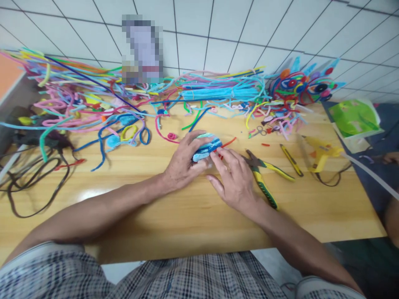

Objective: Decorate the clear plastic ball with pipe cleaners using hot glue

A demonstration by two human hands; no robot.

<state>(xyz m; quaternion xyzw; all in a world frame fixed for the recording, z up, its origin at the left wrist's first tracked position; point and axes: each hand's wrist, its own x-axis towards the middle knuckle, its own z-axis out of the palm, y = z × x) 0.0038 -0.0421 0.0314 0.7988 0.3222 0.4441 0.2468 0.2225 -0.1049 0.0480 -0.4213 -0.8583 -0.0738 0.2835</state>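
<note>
My left hand (183, 162) grips a small blue-and-white striped fuzzy piece (205, 149) above a wooden table (140, 224), while fingers of my right hand (235, 176) touch its near right edge, thumb held apart. A red stem (230, 142) juts out to the right. Just beyond my right hand lie yellow-handled pliers (257, 164), then a yellow utility knife (291, 160) and a yellow glue gun (324, 155). Along the far side, a bundle of light blue stems (218, 94) lies among loose multicolored stems, with two bright spiky figures (288, 85) at far right. Black cable (28, 216) loops at left, before a tiled wall (199, 45) beyond the table.
</note>
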